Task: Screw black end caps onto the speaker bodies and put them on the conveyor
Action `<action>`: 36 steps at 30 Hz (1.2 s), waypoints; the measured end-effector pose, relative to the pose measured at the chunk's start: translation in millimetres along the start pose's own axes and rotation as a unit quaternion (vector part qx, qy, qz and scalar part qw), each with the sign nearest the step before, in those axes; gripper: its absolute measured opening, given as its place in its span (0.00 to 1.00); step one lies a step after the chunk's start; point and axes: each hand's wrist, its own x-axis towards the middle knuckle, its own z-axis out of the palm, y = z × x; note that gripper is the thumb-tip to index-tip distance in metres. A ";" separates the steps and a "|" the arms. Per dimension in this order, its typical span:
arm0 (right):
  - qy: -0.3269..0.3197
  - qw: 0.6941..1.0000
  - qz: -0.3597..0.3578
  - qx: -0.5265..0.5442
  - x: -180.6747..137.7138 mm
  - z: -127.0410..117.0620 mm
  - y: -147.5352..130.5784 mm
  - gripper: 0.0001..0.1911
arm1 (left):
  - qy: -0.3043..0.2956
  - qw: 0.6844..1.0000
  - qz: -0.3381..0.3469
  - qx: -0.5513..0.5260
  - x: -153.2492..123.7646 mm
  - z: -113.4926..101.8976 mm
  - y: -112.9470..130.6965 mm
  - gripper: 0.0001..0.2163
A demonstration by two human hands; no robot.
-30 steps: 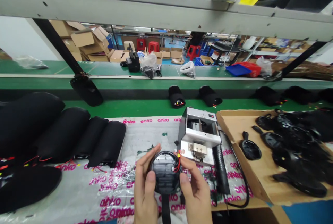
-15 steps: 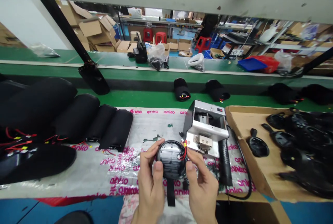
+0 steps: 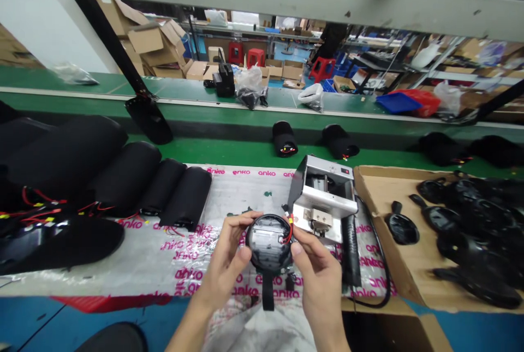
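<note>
Between my hands is a round black plastic cap [image 3: 268,245] with a strap [image 3: 267,291] hanging toward me and thin red and black wires [image 3: 290,230] at its right side. My left hand [image 3: 229,256] grips the cap's left rim, fingers at the back and thumb in front. On the right rim, my right hand [image 3: 317,264] holds it between thumb and fingers, close to the wires. Just beyond stands a metal bench machine [image 3: 325,199] with a small block at its front. Its near corner lies close to my right fingertips.
Black fabric-covered cylinders [image 3: 186,196] with wires lie on the left. A cardboard tray [image 3: 376,185] of similar black caps [image 3: 403,228] is at the right, with a black cable [image 3: 387,270] beside it. More cylinders [image 3: 284,139] sit on the green belt behind.
My left hand has shifted left and its thumb has moved to the cap's edge. The cap sits slightly higher in view, still held by both hands. The view has shifted slightly.
</note>
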 end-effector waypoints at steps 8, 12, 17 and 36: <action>-0.008 1.000 0.012 0.017 4.2 0.6 -1.1 0.18 | -0.087 0.942 0.143 0.291 14.4 -48.8 14.1 0.32; -0.008 1.000 0.012 0.008 2.9 1.1 -1.7 0.19 | -0.100 0.893 0.215 0.382 20.5 -39.1 24.9 0.36; -0.003 1.000 0.006 -0.007 0.5 3.0 -1.7 0.19 | -0.109 0.896 0.148 0.403 12.2 -34.4 20.4 0.41; -0.091 0.993 -0.080 0.000 -0.3 -8.2 0.7 0.18 | 0.085 0.996 -0.029 -0.020 24.3 40.0 5.3 0.17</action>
